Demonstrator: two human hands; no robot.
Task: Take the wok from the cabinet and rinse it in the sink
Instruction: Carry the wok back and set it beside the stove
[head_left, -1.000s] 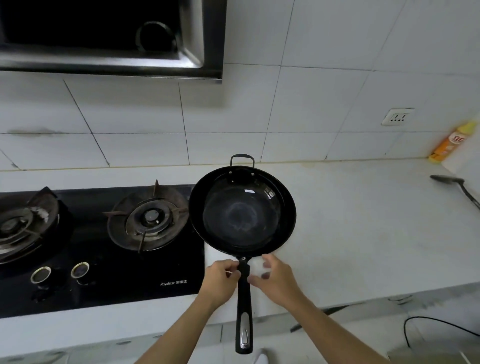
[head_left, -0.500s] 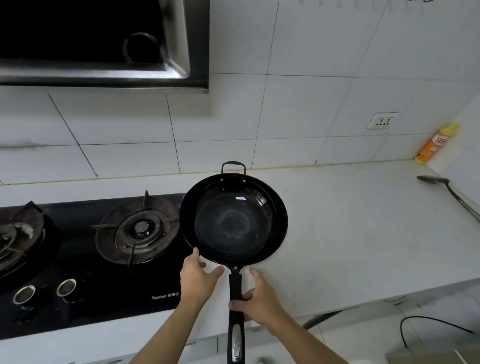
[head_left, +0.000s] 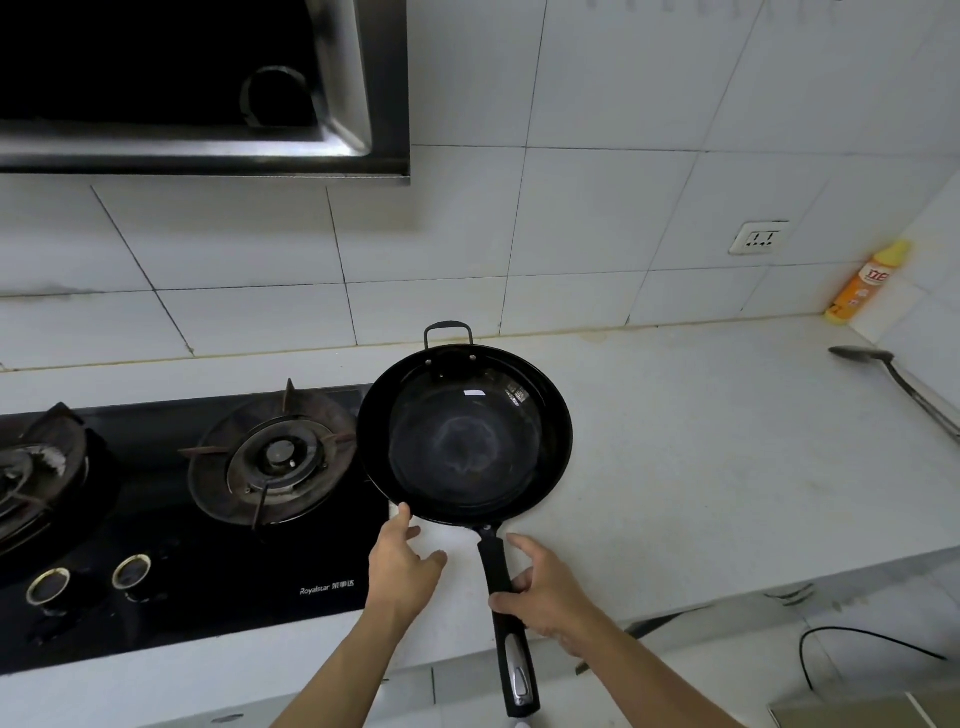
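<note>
Right hand (head_left: 545, 592) wraps the wok's long black handle (head_left: 498, 577) about midway, fingers curled round it, thumb pointing up toward the pan. Left hand (head_left: 402, 564) spread and relaxed, fingertips at the near-left rim of the wok (head_left: 465, 434); grips nothing, and true contact with the rim is hard to tell.

Wok: black, round, shallow-sided, inside glossy with a pale, hazy ring in the middle of the base. Small loop handle (head_left: 448, 332) at the far edge, fixed by two rivets. Long handle runs toward the person and ends in a silver tip that overhangs the counter's front edge. Pan sits over the white counter (head_left: 701, 467), its left edge overlapping the right border of the black glass stove (head_left: 171, 561). Whether it rests on the surface or is held just above, cannot tell.

Stove: one burner (head_left: 275, 457) just left of the wok, a second one (head_left: 36, 467) at the left frame edge, two ringed knobs (head_left: 91, 577) near the front. Range hood (head_left: 197, 88) above.

Counter to the right of the wok is wide and bare up to the corner, where a yellow-orange bottle (head_left: 865, 283) stands against the tiles and a metal ladle (head_left: 893, 376) lies along the right wall. Wall socket (head_left: 759, 238) above. A black cable (head_left: 862, 649) loops below the counter edge at lower right.
</note>
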